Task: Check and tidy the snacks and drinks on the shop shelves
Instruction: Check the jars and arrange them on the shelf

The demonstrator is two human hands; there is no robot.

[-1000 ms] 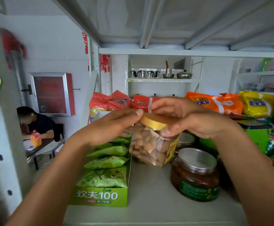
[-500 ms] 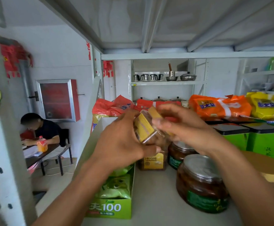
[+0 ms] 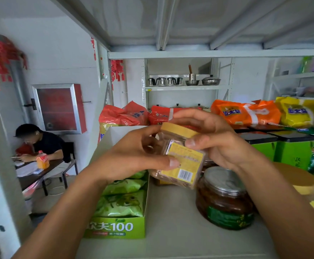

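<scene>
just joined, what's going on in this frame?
A person is inspecting a clear jar with a yellow lid, holding it tilted above the shelf in both hands. The left hand grips the lower body, thumb on the yellow barcode label. The right hand holds it just under the lid. Below stand a green display box of snack packets and a dark jar with a silver lid.

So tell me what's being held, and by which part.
Both hands hold the clear snack jar: the left hand pinches its labelled body, the right hand grips round its yellow lid.
</scene>
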